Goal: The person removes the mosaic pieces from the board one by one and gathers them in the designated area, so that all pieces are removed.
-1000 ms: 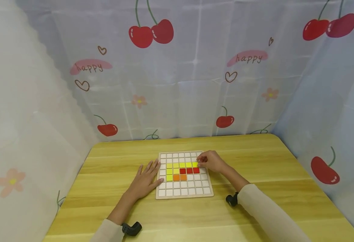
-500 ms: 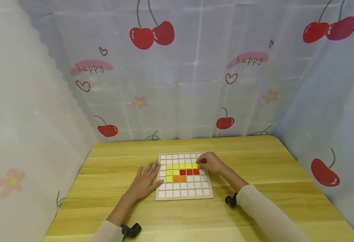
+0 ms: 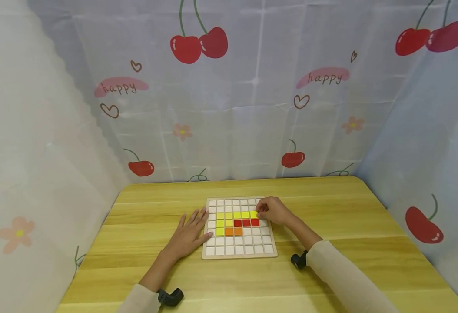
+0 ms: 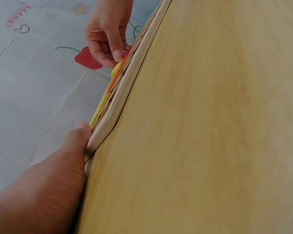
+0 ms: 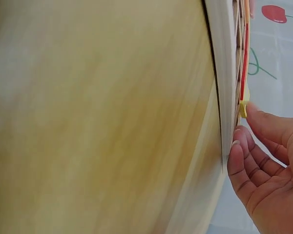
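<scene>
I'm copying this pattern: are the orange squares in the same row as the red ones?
No, the orange squares sit one row below the red squares in the head view.

Tiles (image 3: 246, 223) sit on the board (image 3: 240, 257); table (image 3: 229, 282) under it, left hand (image 3: 187, 234) at its left, right hand (image 3: 274, 211) right, curtain (image 3: 233, 139) behind.

Pale wooden square grid board (image 3: 240, 257) lying flat between left hand (image 3: 189, 234) and right hand (image 3: 274, 211).
Five flat, square yellow tiles (image 3: 228, 215) form a row across to the right hand, whose fingertips pinch the end one; nearer the wrists come two more yellow tiles beside three square red tiles (image 3: 246, 223), then one yellow beside two square orange tiles (image 3: 229, 231). The left thumb overlaps the board's edge.
</scene>
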The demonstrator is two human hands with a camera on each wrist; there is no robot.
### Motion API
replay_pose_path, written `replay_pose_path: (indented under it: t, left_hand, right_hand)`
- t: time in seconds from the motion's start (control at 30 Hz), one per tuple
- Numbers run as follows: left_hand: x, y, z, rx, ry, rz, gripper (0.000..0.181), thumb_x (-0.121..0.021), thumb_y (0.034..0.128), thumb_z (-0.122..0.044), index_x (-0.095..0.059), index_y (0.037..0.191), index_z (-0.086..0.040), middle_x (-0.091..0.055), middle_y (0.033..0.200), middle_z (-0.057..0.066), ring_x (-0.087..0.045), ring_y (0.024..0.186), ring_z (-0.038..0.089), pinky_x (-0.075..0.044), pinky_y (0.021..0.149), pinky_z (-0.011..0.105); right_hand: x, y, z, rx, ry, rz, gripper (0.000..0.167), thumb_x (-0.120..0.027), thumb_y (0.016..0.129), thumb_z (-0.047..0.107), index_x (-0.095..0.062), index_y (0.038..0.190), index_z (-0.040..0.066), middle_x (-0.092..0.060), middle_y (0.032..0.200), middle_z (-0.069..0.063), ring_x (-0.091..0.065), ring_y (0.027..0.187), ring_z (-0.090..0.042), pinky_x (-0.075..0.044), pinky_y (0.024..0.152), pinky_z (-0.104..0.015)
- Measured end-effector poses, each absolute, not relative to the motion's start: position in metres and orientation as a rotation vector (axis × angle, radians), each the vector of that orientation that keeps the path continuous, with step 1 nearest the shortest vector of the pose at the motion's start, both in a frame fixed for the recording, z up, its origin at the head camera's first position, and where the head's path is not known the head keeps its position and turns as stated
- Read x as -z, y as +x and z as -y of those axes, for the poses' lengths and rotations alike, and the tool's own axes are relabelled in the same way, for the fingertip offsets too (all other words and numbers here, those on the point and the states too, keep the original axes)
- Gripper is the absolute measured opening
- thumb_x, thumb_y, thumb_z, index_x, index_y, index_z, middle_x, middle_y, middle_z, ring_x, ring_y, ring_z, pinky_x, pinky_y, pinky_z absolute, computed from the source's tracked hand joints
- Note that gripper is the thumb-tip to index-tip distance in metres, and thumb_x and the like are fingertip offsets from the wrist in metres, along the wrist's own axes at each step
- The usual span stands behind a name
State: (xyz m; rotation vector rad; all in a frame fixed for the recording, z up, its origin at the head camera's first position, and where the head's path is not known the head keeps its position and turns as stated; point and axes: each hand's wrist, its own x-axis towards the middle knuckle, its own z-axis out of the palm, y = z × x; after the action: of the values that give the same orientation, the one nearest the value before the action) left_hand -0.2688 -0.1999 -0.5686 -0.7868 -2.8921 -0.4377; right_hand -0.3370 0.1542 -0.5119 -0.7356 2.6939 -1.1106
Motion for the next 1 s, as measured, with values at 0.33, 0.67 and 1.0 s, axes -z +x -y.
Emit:
replay_pose_path:
  t: [0.33, 0.67, 1.0]
  left_hand:
    - [0.5692, -0.2693, 0.2001, 0.42, -0.78, 2.899, 0.08, -0.037, 0.1039, -0.063, -0.02, 0.163, -0.013, -0.015, 0.169, 0.005, -0.016, 0.155, 0.031, -0.011, 0.119, 0.065]
    - [0.5701, -0.2712, 0.1997, 0.421, -0.789, 2.894, 0.08, -0.036, 0.104, -0.064, -0.019, 0.163, -0.013, -0.015, 0.169, 0.006, -0.017, 0.155, 0.032, -0.009, 0.119, 0.065]
    - [0.5688, -0.2696, 0.1996, 0.437, -0.787, 2.904, 0.08, -0.038, 0.1042, -0.062, -0.018, 0.163, -0.012, -0.015, 0.169, 0.007, -0.016, 0.155, 0.033, -0.008, 0.119, 0.065]
  right_hand:
    - [0.5146, -0.3378, -0.1533, 1.149, -0.72, -2.746, 0.005, -0.078, 0.088, 0.002, -0.073, 0.088, 0.005, -0.066, 0.079, 0.002, -0.057, 0.071, -0.013, -0.051, 0.065, -0.026]
    - [0.5164, -0.3381, -0.1554, 1.22, -0.696, -2.73, 0.006, -0.078, 0.088, 0.002, -0.073, 0.088, 0.006, -0.068, 0.08, 0.003, -0.061, 0.073, -0.013, -0.053, 0.068, -0.026]
    - [0.5157, -0.3362, -0.1531, 1.277, -0.69, -2.686, 0.004, -0.077, 0.088, 0.0, -0.073, 0.089, 0.002, -0.067, 0.079, 0.001, -0.06, 0.073, -0.015, -0.053, 0.067, -0.026]
